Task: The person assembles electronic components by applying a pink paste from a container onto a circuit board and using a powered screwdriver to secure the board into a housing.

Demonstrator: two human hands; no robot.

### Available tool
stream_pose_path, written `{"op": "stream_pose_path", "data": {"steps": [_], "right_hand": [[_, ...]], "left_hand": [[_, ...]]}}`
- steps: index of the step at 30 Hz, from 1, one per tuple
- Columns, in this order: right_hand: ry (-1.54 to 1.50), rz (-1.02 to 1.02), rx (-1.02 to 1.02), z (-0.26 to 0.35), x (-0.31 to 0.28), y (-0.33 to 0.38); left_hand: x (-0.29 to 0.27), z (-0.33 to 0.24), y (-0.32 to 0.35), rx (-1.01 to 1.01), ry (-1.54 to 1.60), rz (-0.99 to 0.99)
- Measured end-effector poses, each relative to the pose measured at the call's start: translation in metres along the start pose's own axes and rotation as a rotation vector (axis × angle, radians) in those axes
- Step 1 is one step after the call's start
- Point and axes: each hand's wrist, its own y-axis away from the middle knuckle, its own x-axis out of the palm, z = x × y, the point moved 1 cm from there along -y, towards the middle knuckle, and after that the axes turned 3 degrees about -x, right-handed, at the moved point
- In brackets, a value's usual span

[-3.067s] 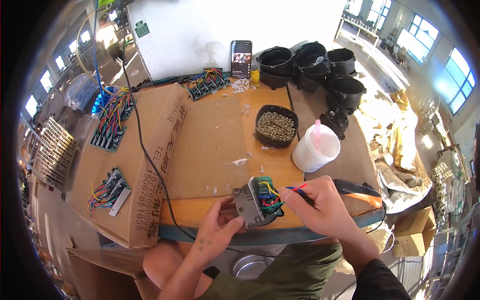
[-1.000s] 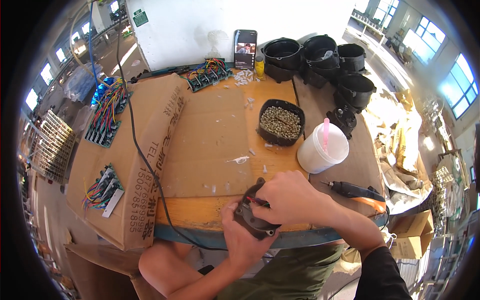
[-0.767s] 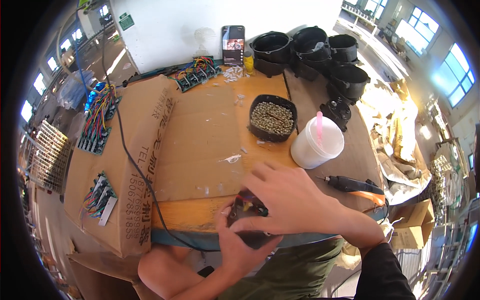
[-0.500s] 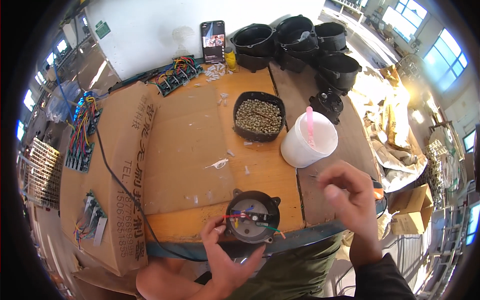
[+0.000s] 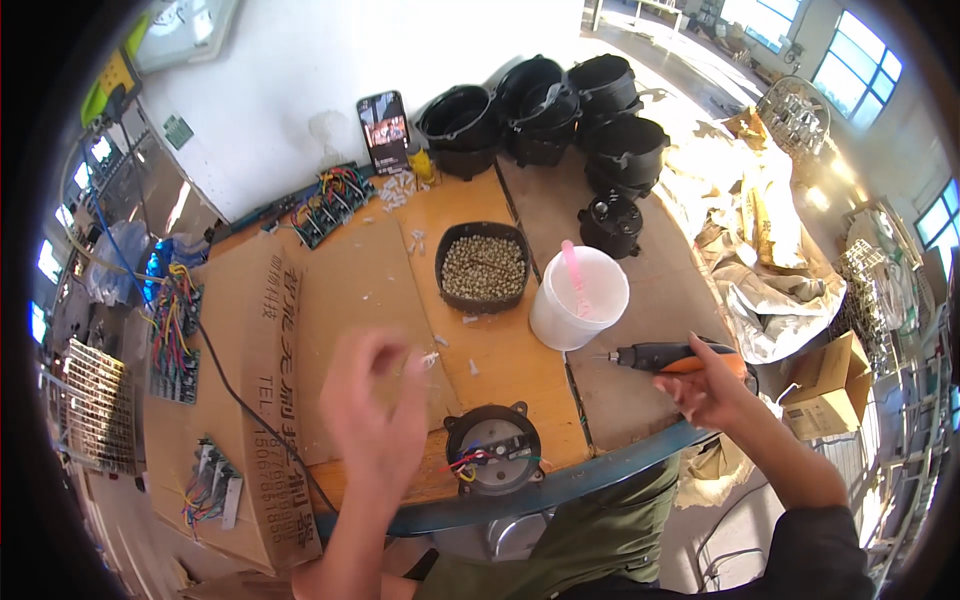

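Note:
Near the table's front edge lies a round black housing with a grey inner plate, a small black part and red, yellow, blue and green wires. My left hand, smeared by motion, is above the cardboard to the left of the housing and apart from it; whether its bent fingers hold anything cannot be made out. At the right, my right hand is at the handle of an orange and black electric screwdriver, thumb and fingers apart. The screwdriver's thin bit points left.
Behind are a black tub of small brass-coloured pieces and a white bucket with a pink stick. Black pots, a phone and wired circuit boards line the back. A cardboard box with a cable across it stands left.
My left hand has left the housing and its wires, rising to the left. My right hand has lowered to the screwdriver. The whole view has shifted.

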Motion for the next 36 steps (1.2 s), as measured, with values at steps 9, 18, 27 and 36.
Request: {"op": "stream_pose_path", "data": {"steps": [9, 18, 27, 36], "right_hand": [[0.106, -0.223, -0.23, -0.012, 0.0, -0.005], [-0.354, 0.362, -1.064, -0.071, 0.036, 0.032], [-0.411, 0.493, -1.371, -0.055, 0.086, 0.094], [-0.261, 0.756, -1.517, -0.045, 0.102, 0.128]], "left_hand": [[0.129, 0.023, -0.12, 0.013, -0.854, 0.636], [0.123, 0.056, -0.127, 0.064, -0.561, 0.382], [0.098, 0.057, -0.106, -0.307, 0.013, 0.319], [0.061, 0.033, -0.072, -0.656, 0.818, 0.255]]}}
